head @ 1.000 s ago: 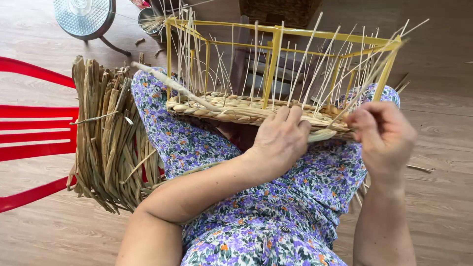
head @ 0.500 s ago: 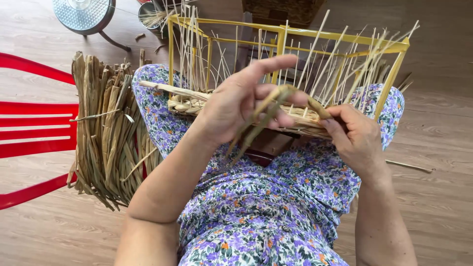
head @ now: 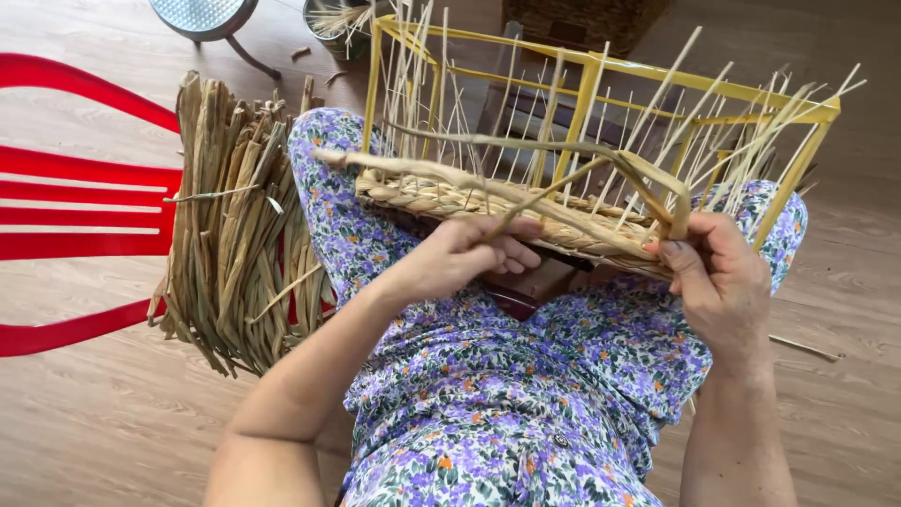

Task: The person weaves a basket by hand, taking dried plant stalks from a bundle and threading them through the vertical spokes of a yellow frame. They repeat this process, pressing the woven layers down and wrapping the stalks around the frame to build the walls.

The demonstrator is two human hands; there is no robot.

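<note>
Closest to us, the lap in a purple flowered dress (head: 526,404) carries the work. Our left hand (head: 460,258) curls loosely around the near end of a flat dried reed strand (head: 601,164), fingers pinching it just under the woven edge; our right hand (head: 718,282) grips the same strand where it folds sharply, thumb pressed on the bend. Both hands are closed on the strand, neither released. Risk as we judge it: the fold at the right hand looks tight, and a dry strand creased that hard may crack or split along its length. A pull from the left hand could also drag the thin upright stakes (head: 563,113) out of line or bend one over, since they stand loose and unevenly spaced. If the grip slips, the last row may slacken. The half-made basket (head: 469,202) rests across the knees, touching the dress: a low band of pale braided weave at the bottom, straw-coloured, with many thin stakes rising from it inside a yellow rectangular frame (head: 601,70). Beside the left thigh lies a thick bundle of dried reeds (head: 235,235), draped over a red chair (head: 75,207). Farther off, on the wooden floor (head: 84,422), stands a round metal object (head: 202,14).
</note>
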